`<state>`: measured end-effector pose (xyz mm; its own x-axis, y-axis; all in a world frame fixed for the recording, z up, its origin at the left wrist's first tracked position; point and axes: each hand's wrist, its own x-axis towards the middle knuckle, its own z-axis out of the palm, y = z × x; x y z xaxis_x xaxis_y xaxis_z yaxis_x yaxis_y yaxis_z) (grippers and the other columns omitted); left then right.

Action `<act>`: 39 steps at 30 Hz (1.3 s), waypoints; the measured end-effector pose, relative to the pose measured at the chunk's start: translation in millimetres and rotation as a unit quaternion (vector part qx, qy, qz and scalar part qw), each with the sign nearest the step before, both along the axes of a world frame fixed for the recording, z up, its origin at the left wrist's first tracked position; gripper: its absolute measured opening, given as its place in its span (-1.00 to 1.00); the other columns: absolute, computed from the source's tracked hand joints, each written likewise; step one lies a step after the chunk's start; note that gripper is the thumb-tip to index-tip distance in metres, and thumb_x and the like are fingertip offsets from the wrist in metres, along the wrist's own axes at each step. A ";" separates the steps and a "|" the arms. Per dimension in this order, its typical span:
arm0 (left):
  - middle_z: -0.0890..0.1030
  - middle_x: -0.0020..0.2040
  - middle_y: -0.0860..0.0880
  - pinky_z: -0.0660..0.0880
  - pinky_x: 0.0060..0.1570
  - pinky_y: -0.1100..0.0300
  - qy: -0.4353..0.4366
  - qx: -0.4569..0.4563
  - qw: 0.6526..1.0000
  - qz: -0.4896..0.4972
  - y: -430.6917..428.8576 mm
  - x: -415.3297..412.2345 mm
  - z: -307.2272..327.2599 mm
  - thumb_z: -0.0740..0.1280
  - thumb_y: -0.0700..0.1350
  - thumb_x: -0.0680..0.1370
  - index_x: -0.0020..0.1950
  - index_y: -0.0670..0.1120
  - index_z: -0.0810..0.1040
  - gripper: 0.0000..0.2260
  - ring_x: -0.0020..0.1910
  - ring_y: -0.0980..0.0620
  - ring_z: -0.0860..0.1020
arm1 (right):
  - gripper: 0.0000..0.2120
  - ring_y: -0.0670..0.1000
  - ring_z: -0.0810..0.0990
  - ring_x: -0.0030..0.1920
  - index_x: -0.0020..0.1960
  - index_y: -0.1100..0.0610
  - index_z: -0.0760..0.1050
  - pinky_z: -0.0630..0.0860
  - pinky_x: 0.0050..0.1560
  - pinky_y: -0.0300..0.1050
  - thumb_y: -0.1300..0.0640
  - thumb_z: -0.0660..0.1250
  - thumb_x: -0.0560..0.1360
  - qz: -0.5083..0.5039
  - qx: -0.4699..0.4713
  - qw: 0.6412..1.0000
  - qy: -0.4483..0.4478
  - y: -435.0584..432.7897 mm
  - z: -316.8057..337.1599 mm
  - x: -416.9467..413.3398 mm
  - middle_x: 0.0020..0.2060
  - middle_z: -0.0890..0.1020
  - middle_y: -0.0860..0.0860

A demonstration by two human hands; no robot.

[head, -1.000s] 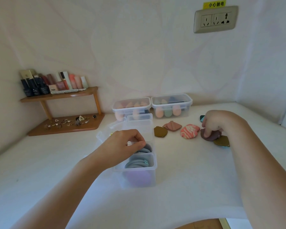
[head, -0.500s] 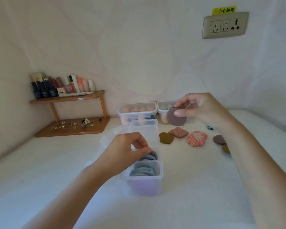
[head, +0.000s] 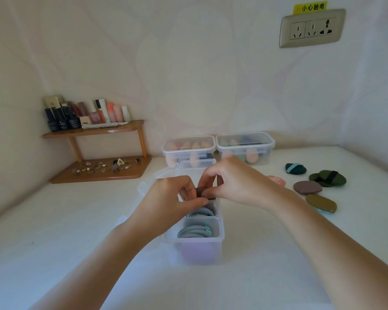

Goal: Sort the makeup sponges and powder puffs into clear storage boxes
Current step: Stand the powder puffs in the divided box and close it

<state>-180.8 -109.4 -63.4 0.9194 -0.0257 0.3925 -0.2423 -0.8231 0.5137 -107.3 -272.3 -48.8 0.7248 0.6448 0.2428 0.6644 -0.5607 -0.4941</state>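
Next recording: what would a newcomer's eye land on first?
Two hands meeting mid-frame, the left hand and right hand together pinching a dark puff over the open clear box, whose near compartments already hold blue puffs. To the right, loose puffs lie on the white table.

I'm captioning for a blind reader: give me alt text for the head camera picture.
The left hand and right hand pinch a dark brown puff over an open clear divided box holding blue-grey puffs. Loose puffs lie on the table to the right; two lidded boxes of sponges stand behind.
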 end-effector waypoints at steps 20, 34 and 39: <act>0.60 -0.25 0.26 0.34 -0.25 0.62 0.058 -0.005 0.998 0.010 -0.1 1.4 -0.5 0.41 0.11 0.43 -0.15 0.14 0.63 -0.92 -0.13 0.46 0.46 | -0.81 0.05 0.63 -0.28 -0.16 0.09 0.60 0.53 -0.22 -0.07 0.05 0.28 0.55 -0.122 0.042 0.990 -0.059 -21.1 16.0 10.0 -0.31 0.67 -0.04; 0.56 -0.28 0.34 0.37 -0.21 0.62 0.025 -0.012 1.000 0.004 7.9 -1.6 -2.1 0.41 0.02 0.45 -0.11 0.12 0.69 -0.92 -0.11 0.45 0.48 | -0.79 0.08 0.49 -0.09 0.14 0.21 0.49 0.41 -0.11 -0.19 0.20 0.28 0.52 -0.405 -0.392 0.818 0.115 -103.7 4.3 63.1 -0.14 0.51 0.08; 0.55 -0.28 0.34 0.36 -0.22 0.63 0.038 -0.013 0.999 0.007 5.4 -1.8 -1.2 0.40 0.02 0.46 -0.11 0.12 0.69 -0.92 -0.18 0.43 0.51 | -0.64 0.04 0.51 -0.16 0.27 0.27 0.44 0.44 -0.06 -0.19 0.16 0.35 0.52 -0.434 -0.363 0.810 0.153 -98.5 9.4 66.0 -0.06 0.49 0.10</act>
